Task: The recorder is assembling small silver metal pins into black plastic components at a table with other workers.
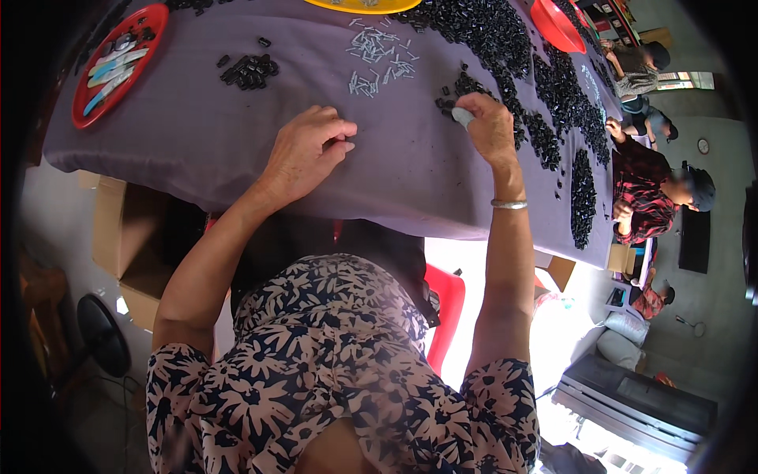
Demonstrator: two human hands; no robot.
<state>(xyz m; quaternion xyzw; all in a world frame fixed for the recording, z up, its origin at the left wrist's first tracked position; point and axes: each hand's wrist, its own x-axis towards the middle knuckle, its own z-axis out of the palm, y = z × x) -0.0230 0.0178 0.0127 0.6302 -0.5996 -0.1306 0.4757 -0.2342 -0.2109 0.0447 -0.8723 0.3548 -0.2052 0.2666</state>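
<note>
My left hand (309,150) is over the near middle of the cloth-covered table, its fingers curled and the thumb close to the index finger. Whatever may be between those fingertips is hidden. To the right, my right hand (491,128) is closed at the edge of the black pieces, fingers bent down. A pale whitish thing (463,117) shows at its thumb; I cannot tell if it is a finger cover or something held. A few small black cylindrical pieces (444,104) lie beside it. Beyond my hands are a small pile of black pieces (251,72) and scattered clear thin pieces (377,47).
A red tray (81,107) with white- and blue-handled tools stands at the left. Large heaps of black pieces (493,39) cover the right side. A yellow tray (363,8) and a red bowl (553,28) stand at the far edge. Other people (655,189) sit to the right.
</note>
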